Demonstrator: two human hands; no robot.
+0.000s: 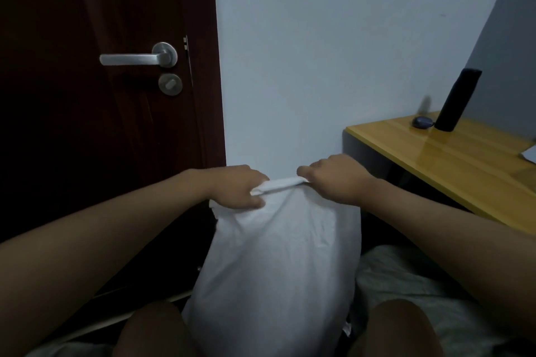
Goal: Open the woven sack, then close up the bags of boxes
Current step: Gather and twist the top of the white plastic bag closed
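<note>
Sack (275,255) top edge pinched between left hand (237,187) and right hand (338,178).

Sack (278,255): plain white, no print visible, faint grey creases; weave pattern too fine to make out. Door (87,110): dark reddish brown, wood grain barely legible in shadow. Door handle (136,58) and round lock plate (170,84): brushed silver-grey. Wall (333,52): pale blue-grey, uniform. Bench (452,165): glossy yellow-orange top with lengthwise plank lines, grey side panel. On it, a black cylinder (456,100) and a small dark blue-grey object (422,122).
</note>
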